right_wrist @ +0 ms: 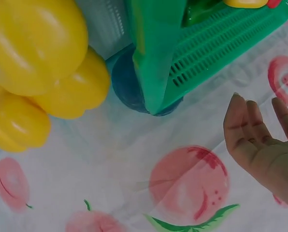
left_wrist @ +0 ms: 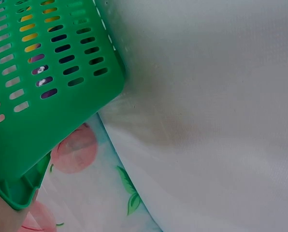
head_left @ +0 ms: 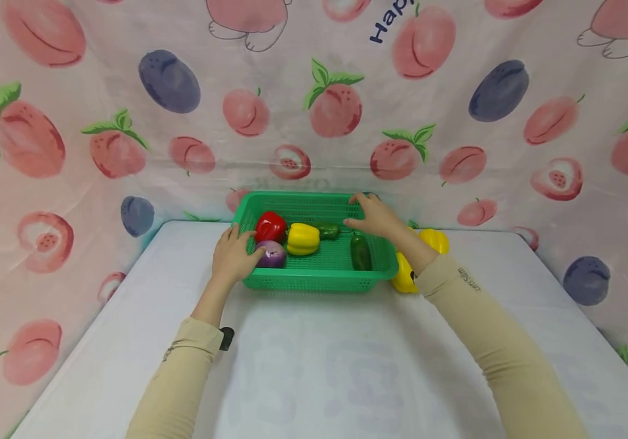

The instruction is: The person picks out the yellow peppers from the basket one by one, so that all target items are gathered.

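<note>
A green plastic basket stands at the back of the white table. Inside it lie a red bell pepper, a round purple eggplant, a yellow bell pepper and two elongated dark green vegetables, one at the back and one at the right. My left hand grips the basket's left rim, thumb over the inside near the eggplant; the left wrist view shows only a bit of it at the rim. Above the basket's back right part, my right hand holds nothing, its fingers spread and slightly bent.
Several yellow bell peppers lie outside the basket on its right, partly behind my right forearm in the head view. A fruit-printed cloth hangs behind the table and along both sides. Bare white tabletop spreads in front of the basket.
</note>
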The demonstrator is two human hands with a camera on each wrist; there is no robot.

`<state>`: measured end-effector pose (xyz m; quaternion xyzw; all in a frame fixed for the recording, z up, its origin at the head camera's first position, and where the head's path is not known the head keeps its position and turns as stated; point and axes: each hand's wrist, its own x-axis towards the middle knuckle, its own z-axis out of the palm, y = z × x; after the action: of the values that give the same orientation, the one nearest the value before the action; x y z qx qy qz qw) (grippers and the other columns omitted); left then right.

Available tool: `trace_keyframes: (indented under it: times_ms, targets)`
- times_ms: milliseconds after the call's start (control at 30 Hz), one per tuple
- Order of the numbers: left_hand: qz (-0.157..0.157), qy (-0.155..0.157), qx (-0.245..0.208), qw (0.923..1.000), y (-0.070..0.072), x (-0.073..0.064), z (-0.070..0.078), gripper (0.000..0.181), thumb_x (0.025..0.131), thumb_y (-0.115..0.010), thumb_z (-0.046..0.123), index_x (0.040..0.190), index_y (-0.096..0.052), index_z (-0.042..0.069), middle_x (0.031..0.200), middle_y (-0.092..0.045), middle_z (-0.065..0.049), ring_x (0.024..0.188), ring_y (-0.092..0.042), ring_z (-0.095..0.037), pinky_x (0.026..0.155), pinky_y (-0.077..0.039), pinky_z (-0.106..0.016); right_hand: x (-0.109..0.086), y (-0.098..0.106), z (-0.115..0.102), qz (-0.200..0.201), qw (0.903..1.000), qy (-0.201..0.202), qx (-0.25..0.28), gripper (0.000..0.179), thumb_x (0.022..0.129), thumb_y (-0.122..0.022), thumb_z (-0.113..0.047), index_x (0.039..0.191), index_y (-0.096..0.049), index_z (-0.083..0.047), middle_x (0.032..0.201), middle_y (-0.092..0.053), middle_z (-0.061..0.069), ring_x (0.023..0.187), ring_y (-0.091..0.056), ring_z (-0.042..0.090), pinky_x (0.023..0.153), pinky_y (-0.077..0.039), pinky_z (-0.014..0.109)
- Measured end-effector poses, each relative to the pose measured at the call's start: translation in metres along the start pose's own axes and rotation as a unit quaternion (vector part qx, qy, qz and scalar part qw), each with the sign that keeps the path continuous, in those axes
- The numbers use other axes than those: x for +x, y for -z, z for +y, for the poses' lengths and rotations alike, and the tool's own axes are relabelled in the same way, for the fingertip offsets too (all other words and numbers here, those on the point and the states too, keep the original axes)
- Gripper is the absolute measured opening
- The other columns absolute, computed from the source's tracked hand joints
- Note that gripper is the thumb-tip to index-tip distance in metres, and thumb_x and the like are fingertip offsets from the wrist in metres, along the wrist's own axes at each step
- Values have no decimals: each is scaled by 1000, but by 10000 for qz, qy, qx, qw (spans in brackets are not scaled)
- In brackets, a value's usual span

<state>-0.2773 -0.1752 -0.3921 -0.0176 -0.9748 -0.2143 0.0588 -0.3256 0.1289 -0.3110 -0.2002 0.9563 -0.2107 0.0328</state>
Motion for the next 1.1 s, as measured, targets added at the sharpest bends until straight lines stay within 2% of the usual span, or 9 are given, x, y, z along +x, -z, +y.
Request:
trace_keyframes:
  times_ms: [167,367,533,767,967,1100]
  targets:
    - [-12,5,-51,10000,1,1,2,58,93,-48,42,139,-44,8,154,-17,-27,142,-14,-44,115,-14,-58,8,1,6,-73,9993,-190,311,60,93,-58,-32,139,-34,-2,131,-39,30,113,-48,39,91,-45,52]
    - [41,-48,-11,10000,2,1,4,58,93,-48,42,139,-44,7,154,-18,-27,142,-15,-43,116,-14,-58,18,-2,11,-78,9997,-197,148,63,92,-58,-36,139,-34,-3,138,-36,29,114,-50,40,95,-44,53]
    - [15,-34,16,10000,0,1,2,58,93,-48,43,139,-44,8,154,-18,-27,142,-15,-44,115,-15,-58,28,-4,6,-219,9997,-108,82,65,91,-60,-37,139,-34,-1,141,-35,27,119,-48,40,99,-42,53]
    - [58,-39,28,10000,-1,3,1,58,93,-47,43,139,-43,8,153,-18,-27,141,-15,-44,115,-15,-59,43,-9,-9,-441,9983,123,-359,64,90,-62,-36,140,-37,-4,146,-30,26,121,-47,40,99,-43,51]
    - [105,-94,62,9999,-1,3,1,58,93,-48,43,139,-44,7,153,-19,-28,141,-17,-44,115,-16,-59,51,-18,-19,-553,9965,-90,-627,67,88,-64,-38,141,-37,-9,150,-28,22,131,-37,43,100,-42,53]
    - [96,-83,85,9999,-2,1,0,58,92,-49,42,138,-45,7,153,-19,-28,140,-18,-45,115,-17,-59,59,-26,-22,-675,9942,-106,-830,69,87,-65,-40,142,-35,-12,150,-28,19,135,-31,43,103,-38,57]
